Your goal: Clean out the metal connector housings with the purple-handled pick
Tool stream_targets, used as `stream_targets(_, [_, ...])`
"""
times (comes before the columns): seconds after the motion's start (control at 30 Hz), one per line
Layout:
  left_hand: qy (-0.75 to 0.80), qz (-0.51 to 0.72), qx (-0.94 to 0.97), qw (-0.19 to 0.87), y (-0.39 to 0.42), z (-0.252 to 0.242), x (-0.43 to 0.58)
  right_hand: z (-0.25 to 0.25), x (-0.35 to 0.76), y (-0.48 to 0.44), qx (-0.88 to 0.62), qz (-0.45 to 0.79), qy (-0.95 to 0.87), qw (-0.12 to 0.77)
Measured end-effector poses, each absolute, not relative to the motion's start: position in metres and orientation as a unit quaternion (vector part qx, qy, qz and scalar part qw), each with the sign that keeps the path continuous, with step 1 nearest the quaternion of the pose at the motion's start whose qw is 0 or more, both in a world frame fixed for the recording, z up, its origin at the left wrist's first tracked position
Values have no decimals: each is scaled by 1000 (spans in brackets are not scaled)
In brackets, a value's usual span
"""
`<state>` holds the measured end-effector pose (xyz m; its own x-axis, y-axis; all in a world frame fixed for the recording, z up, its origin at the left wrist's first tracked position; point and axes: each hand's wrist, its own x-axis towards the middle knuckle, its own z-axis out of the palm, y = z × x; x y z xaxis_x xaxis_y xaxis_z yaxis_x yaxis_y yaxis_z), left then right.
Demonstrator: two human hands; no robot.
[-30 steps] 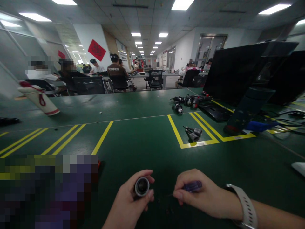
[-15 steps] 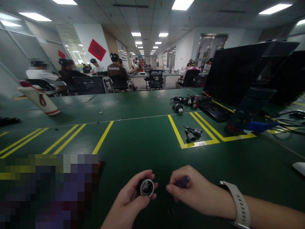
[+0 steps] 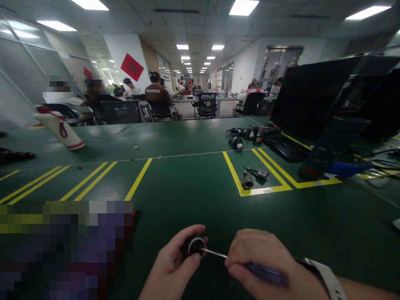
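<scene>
My left hand (image 3: 176,262) is closed around a small round dark part with a metal rim (image 3: 196,246), its hollow end turned toward the right. In my right hand (image 3: 262,262) is a screwdriver (image 3: 265,273) with a dark purple, see-through handle. The thin metal shaft points left, and its tip meets the opening of the round part; how deep it reaches I cannot tell. Small dark bits (image 3: 224,279) lie on the green table below my hands. Beyond, two metal pieces with thin shafts and wide cup ends (image 3: 248,181) rest inside a yellow-taped area.
Dark cylindrical parts with cables (image 3: 239,141) lie farther back. At the right stand a black monitor (image 3: 306,96) and a dark bottle (image 3: 325,146). A white cup-like container (image 3: 61,129) leans at the left, behind a pixelated area. People sit at desks beyond.
The screwdriver has swung so that its shaft now shows and reaches into the round part's opening. My right hand has turned and moved slightly right and down in view. The camera view has shifted slightly.
</scene>
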<state>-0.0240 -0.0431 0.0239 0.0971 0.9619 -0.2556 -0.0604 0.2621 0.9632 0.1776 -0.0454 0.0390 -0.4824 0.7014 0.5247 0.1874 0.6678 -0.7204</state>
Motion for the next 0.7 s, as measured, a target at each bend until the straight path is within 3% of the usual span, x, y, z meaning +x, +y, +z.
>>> stream_targets(0.2, [517, 404, 466, 594, -42, 22, -27, 35, 169, -50, -237, 142, -872, 403])
stream_targets(0.7, [537, 397, 473, 574, -41, 27, -23, 41, 169, -58, -229, 96, -913, 325])
